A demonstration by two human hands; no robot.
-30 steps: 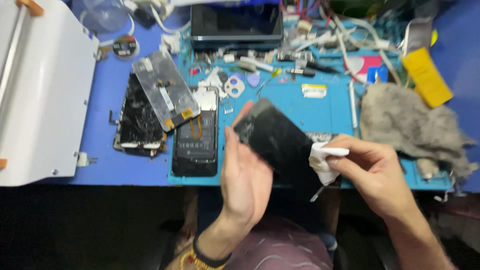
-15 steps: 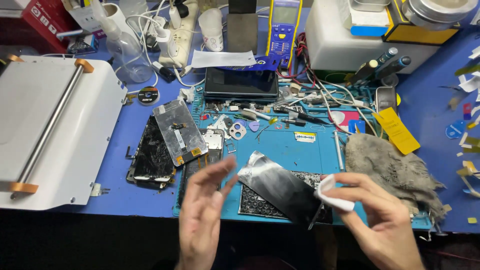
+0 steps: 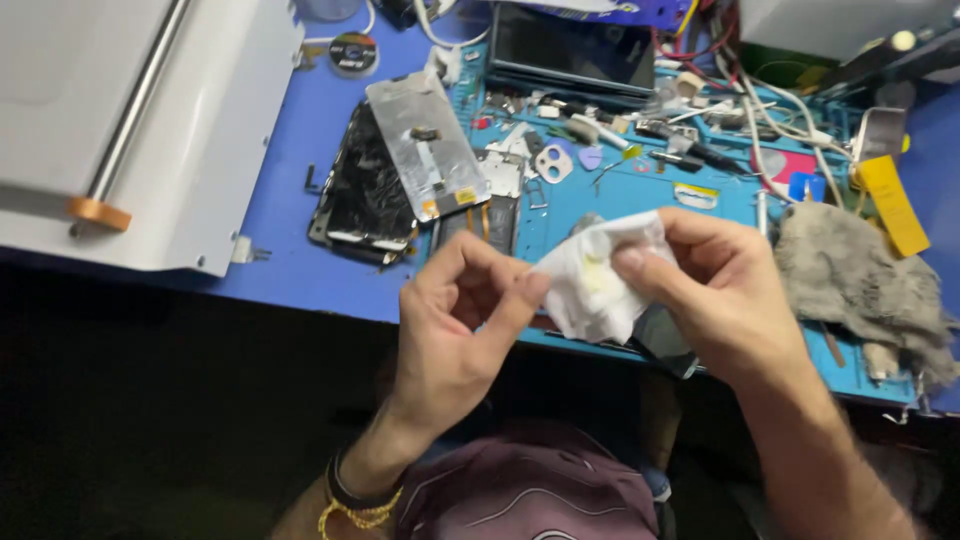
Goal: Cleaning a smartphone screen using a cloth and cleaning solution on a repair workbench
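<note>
Leftmost, a white machine (image 3: 130, 130) sits on the blue tabletop (image 3: 290, 210); beside it lie a cracked black phone screen (image 3: 360, 195) and a silver phone frame (image 3: 425, 145); the left hand (image 3: 455, 330) pinches one corner of a white wipe (image 3: 598, 278), fingers closed; the right hand (image 3: 725, 290) grips the other edge, stretching it open, apparently to refold; a grey rag (image 3: 855, 285) lies rightmost.

Wipe (image 3: 598, 282) between both hands, rag (image 3: 855, 280) right (on mat (image 3: 640, 195)).
</note>
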